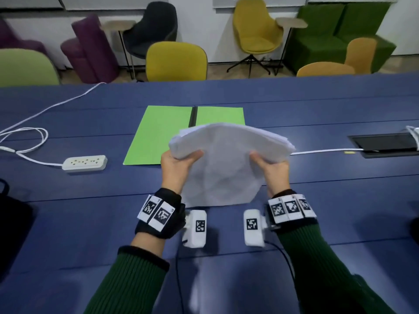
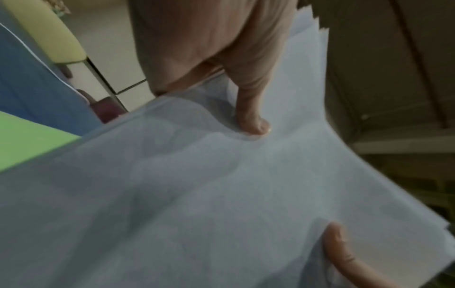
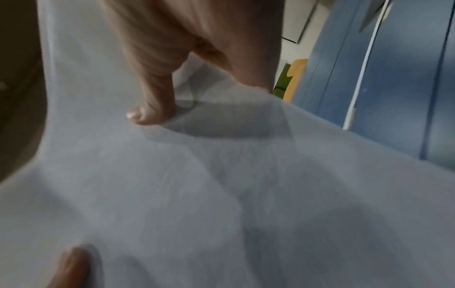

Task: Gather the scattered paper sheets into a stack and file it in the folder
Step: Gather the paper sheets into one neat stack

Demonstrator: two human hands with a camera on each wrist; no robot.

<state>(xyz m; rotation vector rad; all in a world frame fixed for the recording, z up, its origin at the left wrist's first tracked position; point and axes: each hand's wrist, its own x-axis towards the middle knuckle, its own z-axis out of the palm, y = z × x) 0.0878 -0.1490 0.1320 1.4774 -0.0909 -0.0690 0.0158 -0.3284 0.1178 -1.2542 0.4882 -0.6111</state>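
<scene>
A stack of white paper sheets (image 1: 224, 164) stands on its lower edge on the blue table (image 1: 90, 211), its top curling over away from me. My left hand (image 1: 179, 164) grips the stack's left side and my right hand (image 1: 271, 166) grips its right side. Each thumb lies on the near face, while the fingers behind are hidden. The left wrist view shows the paper stack (image 2: 197, 194) with my left thumb (image 2: 253, 124) pressed on it. The right wrist view shows the paper stack (image 3: 221, 194) under my right thumb (image 3: 147, 115). An open green folder (image 1: 158, 134) lies flat just beyond the stack.
A white power strip (image 1: 85, 163) with a looping white cable (image 1: 29, 141) lies to the left. At the right a black recessed socket box (image 1: 385, 143) feeds another white cable (image 1: 317, 152). Several chairs stand beyond the table's far edge. A dark bag (image 1: 11, 214) sits at the left edge.
</scene>
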